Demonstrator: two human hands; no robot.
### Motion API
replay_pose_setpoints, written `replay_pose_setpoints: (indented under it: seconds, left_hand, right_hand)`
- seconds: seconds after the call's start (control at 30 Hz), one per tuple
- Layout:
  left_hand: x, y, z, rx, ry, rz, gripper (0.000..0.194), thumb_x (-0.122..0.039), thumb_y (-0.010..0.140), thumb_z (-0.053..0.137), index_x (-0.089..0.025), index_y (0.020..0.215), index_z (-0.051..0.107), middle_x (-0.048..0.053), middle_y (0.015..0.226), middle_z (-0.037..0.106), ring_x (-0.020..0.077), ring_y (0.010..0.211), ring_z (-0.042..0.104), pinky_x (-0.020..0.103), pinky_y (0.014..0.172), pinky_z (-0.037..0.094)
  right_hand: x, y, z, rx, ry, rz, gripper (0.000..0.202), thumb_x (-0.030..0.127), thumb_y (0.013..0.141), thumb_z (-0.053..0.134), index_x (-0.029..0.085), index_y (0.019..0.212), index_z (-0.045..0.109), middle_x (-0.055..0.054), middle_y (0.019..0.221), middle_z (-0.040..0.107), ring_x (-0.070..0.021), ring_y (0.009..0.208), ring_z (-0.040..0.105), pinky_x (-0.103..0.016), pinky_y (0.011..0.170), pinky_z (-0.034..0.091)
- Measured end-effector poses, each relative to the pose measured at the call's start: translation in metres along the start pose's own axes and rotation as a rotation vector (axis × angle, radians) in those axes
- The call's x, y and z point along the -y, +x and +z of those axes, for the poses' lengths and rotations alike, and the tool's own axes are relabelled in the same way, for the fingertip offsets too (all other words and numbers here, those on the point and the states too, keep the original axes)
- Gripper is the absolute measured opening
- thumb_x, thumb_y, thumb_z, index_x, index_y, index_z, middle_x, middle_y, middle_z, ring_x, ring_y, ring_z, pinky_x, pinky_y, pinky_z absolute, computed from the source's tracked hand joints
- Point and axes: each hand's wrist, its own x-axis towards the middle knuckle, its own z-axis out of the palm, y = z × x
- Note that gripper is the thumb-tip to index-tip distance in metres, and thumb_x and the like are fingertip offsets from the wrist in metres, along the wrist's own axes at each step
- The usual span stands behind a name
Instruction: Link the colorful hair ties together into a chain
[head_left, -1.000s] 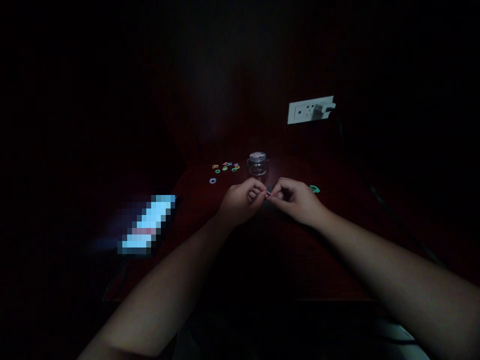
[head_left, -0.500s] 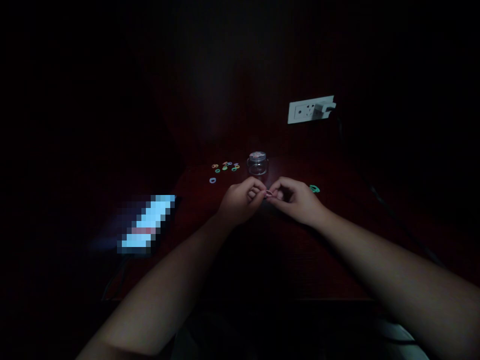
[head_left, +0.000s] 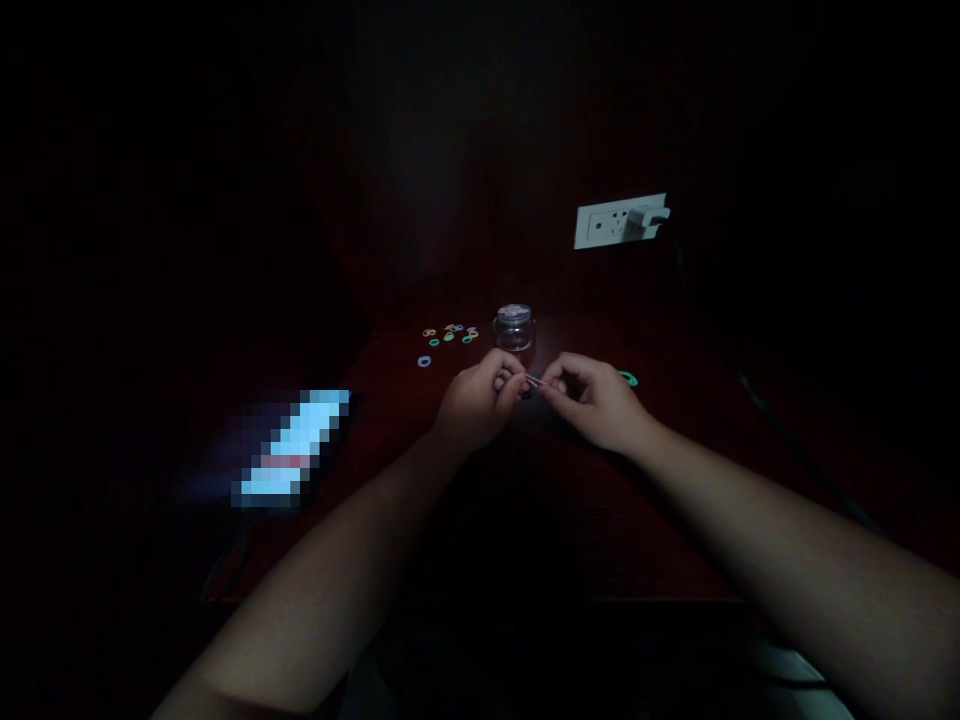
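A small pinkish band, which looks like a hair tie (head_left: 533, 380), is drawn out into a thin double strand between my two hands. My left hand (head_left: 478, 402) pinches one end between thumb and fingers. At the other end, my right hand (head_left: 600, 402) pinches it the same way. Just behind the hands stands a clear lidded jar (head_left: 514, 335), its base partly covered by them. Green bands (head_left: 630, 379) lie right of my right hand, partly hidden by it. Several coloured bands (head_left: 449, 337) are scattered beyond my left hand, with a lilac one (head_left: 424, 361) lying nearer.
A lit phone (head_left: 296, 445), blurred out, is at the left of the dark red table (head_left: 600, 520), with a cable by it. On the back wall is a socket panel (head_left: 600, 227) with a plugged-in charger (head_left: 646, 215); its cable runs down the right side.
The pinkish hair tie was a small loop between the fingertips and is now pulled out straighter and thinner. My fingertips have moved slightly apart.
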Motion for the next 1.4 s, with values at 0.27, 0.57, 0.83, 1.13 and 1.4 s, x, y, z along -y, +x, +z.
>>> replay_pose_setpoints:
  seconds: [0.27,0.57,0.83,1.13,1.4]
  left_hand:
    - [-0.0055,-0.0022,0.0011,0.023,-0.017,-0.012,0.009,-0.024,0.084,0.046,-0.017,0.086,0.052,0.002,0.078,0.066,0.0105,0.068,0.062,0.020,0.058,0.046]
    - [-0.0023,-0.0027,-0.0007,0.038,-0.132,-0.011,0.007,-0.022,0.084,0.046,-0.016,0.085,0.050,0.002,0.077,0.066,0.0096,0.066,0.060,0.020,0.058,0.045]
    - [-0.0032,-0.0043,-0.0003,0.075,-0.062,0.008,0.012,-0.028,0.084,0.048,-0.016,0.085,0.052,0.001,0.072,0.061,0.0081,0.060,0.055,0.019,0.055,0.042]
    - [-0.0018,-0.0046,0.0020,0.066,-0.004,0.037,0.016,-0.030,0.083,0.049,-0.016,0.085,0.056,0.000,0.071,0.059,0.0074,0.057,0.052,0.019,0.054,0.042]
    - [-0.0056,-0.0041,-0.0012,0.049,0.038,0.087,0.015,-0.028,0.082,0.050,-0.018,0.089,0.059,0.003,0.085,0.062,0.0105,0.070,0.057,0.022,0.062,0.046]
  right_hand:
    - [-0.0018,0.0009,0.0018,-0.024,0.016,0.014,0.010,0.025,0.074,0.056,0.015,0.072,0.058,0.000,0.062,0.052,-0.0092,0.055,0.043,-0.023,0.052,0.035]
    - [-0.0025,0.0007,0.0019,-0.032,0.018,-0.001,0.012,0.025,0.077,0.053,0.015,0.073,0.058,0.000,0.062,0.050,-0.0090,0.054,0.042,-0.022,0.051,0.033]
    - [-0.0012,0.0006,0.0011,-0.025,0.010,0.016,0.010,0.023,0.076,0.052,0.015,0.071,0.056,0.001,0.059,0.048,-0.0092,0.054,0.041,-0.022,0.051,0.033]
    - [-0.0027,0.0005,0.0030,0.013,0.032,0.053,0.008,0.023,0.075,0.054,0.015,0.074,0.056,0.002,0.059,0.048,-0.0093,0.053,0.041,-0.022,0.051,0.034]
    - [-0.0013,-0.0002,0.0035,0.050,0.037,0.084,0.011,0.025,0.075,0.054,0.015,0.073,0.055,0.003,0.057,0.046,-0.0085,0.052,0.039,-0.021,0.049,0.031]
